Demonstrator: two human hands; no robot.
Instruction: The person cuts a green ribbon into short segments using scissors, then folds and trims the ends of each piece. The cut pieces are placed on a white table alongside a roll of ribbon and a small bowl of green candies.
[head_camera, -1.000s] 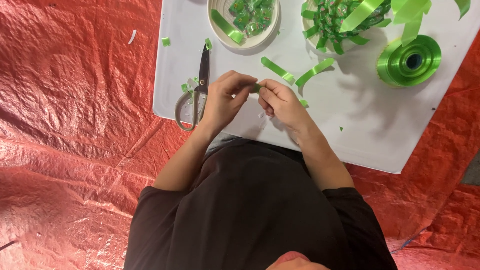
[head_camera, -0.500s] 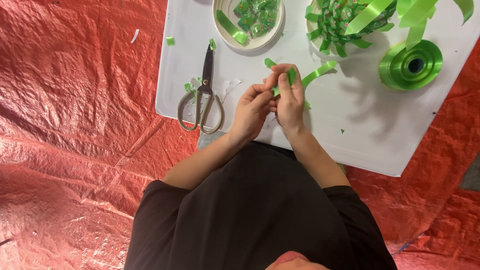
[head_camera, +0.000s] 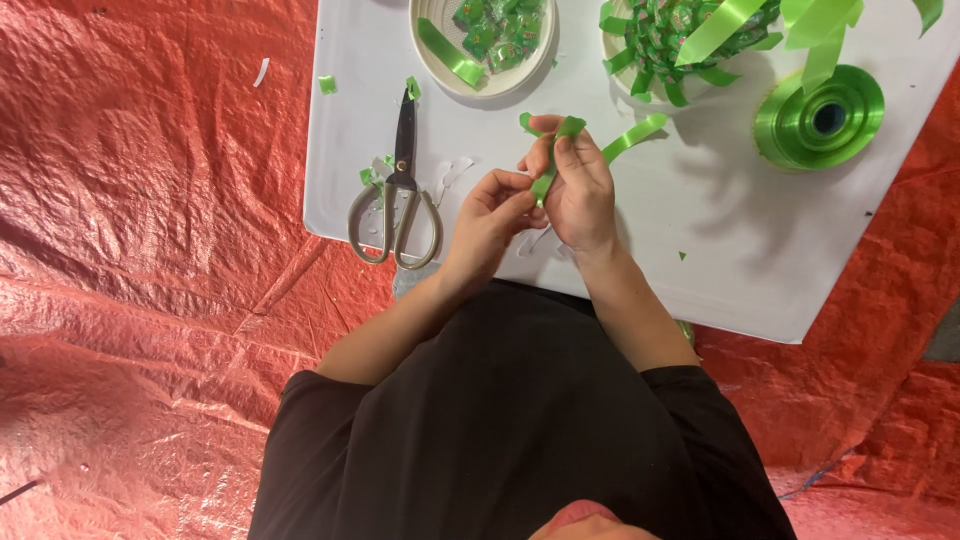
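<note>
My left hand (head_camera: 492, 212) and my right hand (head_camera: 578, 185) meet over the near edge of a white board (head_camera: 720, 240). Both pinch a short strip of green ribbon (head_camera: 556, 152), which stands up between the fingers with its top end folded over. The right hand wraps the upper part; the left fingertips press its lower end. A second green ribbon strip (head_camera: 634, 136) lies on the board just behind the right hand.
Scissors (head_camera: 399, 185) lie shut on the board left of my hands, with green scraps around them. Behind stand a white bowl of green wrapped pieces (head_camera: 487, 38), a ribbon-covered bowl (head_camera: 680, 40) and a green ribbon spool (head_camera: 820, 115). Red sheeting (head_camera: 150, 250) covers the floor.
The ribbon strip went from lying low between my hands to standing upright. Both hands rose slightly and closed in around it; the view shifted a little.
</note>
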